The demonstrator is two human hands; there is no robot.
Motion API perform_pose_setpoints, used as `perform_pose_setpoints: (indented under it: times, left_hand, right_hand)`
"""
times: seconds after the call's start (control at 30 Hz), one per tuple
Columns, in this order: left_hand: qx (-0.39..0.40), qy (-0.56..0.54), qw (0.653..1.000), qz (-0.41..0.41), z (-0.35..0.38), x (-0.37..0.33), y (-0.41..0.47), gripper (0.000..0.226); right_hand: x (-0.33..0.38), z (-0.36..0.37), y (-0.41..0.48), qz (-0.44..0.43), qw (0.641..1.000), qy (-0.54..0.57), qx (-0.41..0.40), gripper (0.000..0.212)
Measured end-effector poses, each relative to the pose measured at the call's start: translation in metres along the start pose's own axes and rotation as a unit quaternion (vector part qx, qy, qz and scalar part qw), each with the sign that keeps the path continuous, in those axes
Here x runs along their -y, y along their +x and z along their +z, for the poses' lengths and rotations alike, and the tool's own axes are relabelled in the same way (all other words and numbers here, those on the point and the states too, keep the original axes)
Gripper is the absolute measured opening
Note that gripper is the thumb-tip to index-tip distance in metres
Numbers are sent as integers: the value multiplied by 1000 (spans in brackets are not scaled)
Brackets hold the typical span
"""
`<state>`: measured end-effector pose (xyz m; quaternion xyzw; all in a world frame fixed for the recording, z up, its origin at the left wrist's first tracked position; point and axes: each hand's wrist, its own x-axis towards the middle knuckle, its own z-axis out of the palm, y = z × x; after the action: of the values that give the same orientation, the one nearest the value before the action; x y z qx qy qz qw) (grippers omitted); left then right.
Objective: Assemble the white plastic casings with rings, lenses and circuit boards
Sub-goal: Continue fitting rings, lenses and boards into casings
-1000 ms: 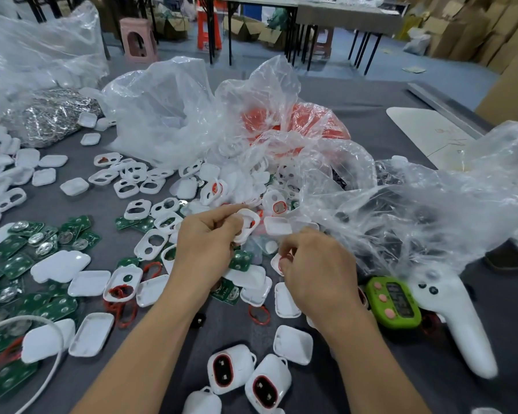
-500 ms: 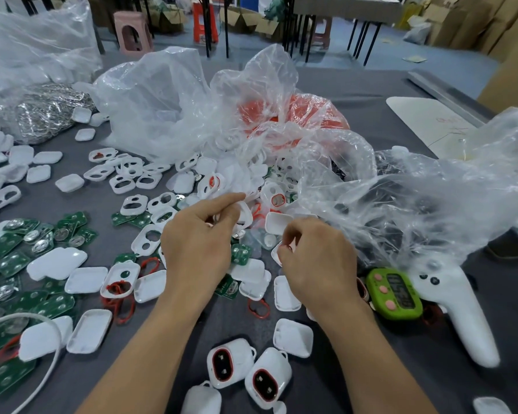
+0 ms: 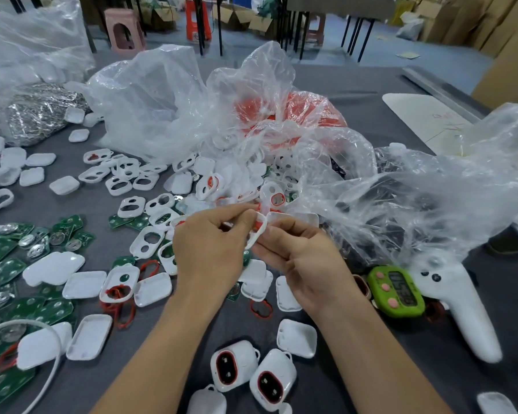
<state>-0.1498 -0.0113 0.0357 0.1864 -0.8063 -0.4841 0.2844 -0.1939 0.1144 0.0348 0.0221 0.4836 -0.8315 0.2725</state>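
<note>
While your hands meet over the middle of the counter [image 3: 509, 309], your left hand [image 3: 210, 249] has its fingers curled round the rim of a white casing [image 3: 260, 231]. Your right hand [image 3: 305, 264] pinches the casing's near edge with thumb and fingertips, where a red ring [image 3: 255, 225] shows in the opening.

Seating that ring looks like the step in hand. Steady the casing with the left and walk the ring round the opening bit by bit with the right, so it lies flat and untwisted. Soft rubber will likely spring out if you press only one side.

At six o'clock lie two finished casings [image 3: 232, 369] with rings and dark lenses, and a third white one is cut off by the edge. At least three loose rings [image 3: 260, 309] lie between seven and five o'clock. The circuit boards [image 3: 51, 309] at nine o'clock overlap too much to count. One green timer [image 3: 396, 291] and one white controller [image 3: 458, 312] sit at four o'clock.
</note>
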Motion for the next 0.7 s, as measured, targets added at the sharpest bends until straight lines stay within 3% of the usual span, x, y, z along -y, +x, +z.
perform_pose_setpoints:
  times: [0.1, 0.17, 0.3, 0.43, 0.5, 0.7]
  left_hand:
    - [2, 21, 1000, 14, 4, 4, -3, 15]
    - [17, 23, 999, 38, 7, 5, -6, 25]
    - [89, 28, 992, 86, 7, 7, -9, 17]
    - [109, 47, 984, 129, 5, 10, -8, 26]
    - [118, 44, 985, 120, 5, 11, -7, 37]
    - [125, 3, 991, 39, 7, 7, -3, 40]
  right_hand:
    - [-5, -1, 2, -2, 999, -50, -14, 7]
    - [-6, -2, 3, -17, 998, -56, -24, 3]
    - [-5, -3, 3, -69, 995, -47, -52, 38]
    - [-4, -3, 2, -86, 995, -30, -28, 33]
    - [-2, -5, 3, -100, 994, -43, -20, 23]
    - [2, -8, 6, -93, 989, -103, -44, 12]
